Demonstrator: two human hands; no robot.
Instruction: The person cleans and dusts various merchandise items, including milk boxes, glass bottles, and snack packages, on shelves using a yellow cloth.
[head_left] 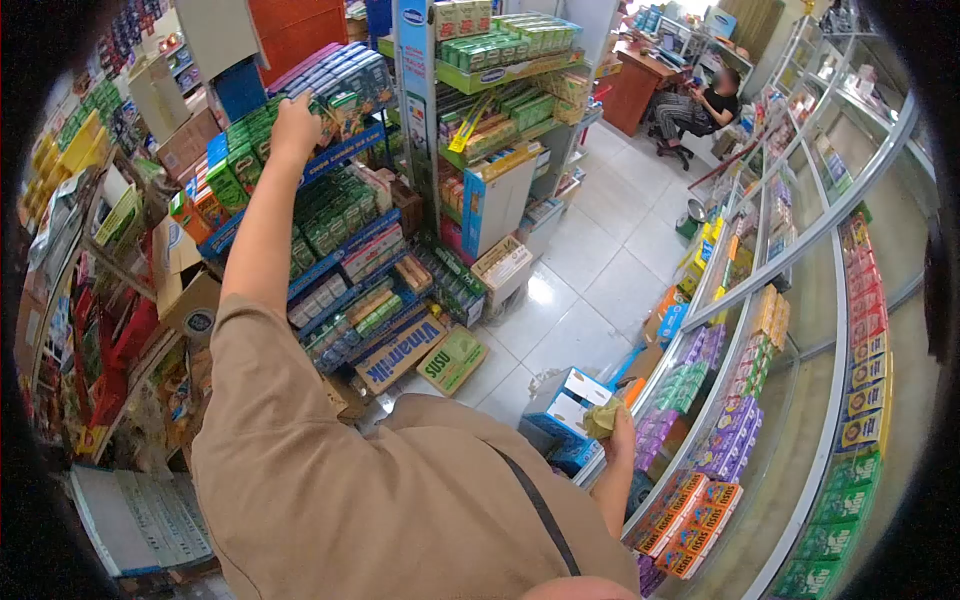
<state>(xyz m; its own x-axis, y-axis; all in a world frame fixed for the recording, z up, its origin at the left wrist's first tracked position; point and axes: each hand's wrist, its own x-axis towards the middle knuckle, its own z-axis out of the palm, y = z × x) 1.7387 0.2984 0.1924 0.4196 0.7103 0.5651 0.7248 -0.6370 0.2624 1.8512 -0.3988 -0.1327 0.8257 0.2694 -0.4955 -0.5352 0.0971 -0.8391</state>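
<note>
Green boxed drink cartons (335, 105) up on the blue tiered shelf (345, 150): my left hand (295, 125) rests on them, grip hidden. Right hand (620, 435) is closed around a crumpled yellow-green cloth (603, 418), kept low.

White tiled floor (600, 250) centre frame. Seated person (700, 105) at wooden desk (635, 85), upper right. Glass shelving (800, 300) curving down right side, coloured boxes stacked along it. Brown cartons (405, 350) on floor, lower centre. Open blue-white box (565, 400) just beside shelving.

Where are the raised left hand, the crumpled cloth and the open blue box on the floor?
left hand (294, 128), head view, back of the hand.
crumpled cloth (603, 418), head view, its bunched middle.
open blue box (560, 408), head view, blue side.
</note>
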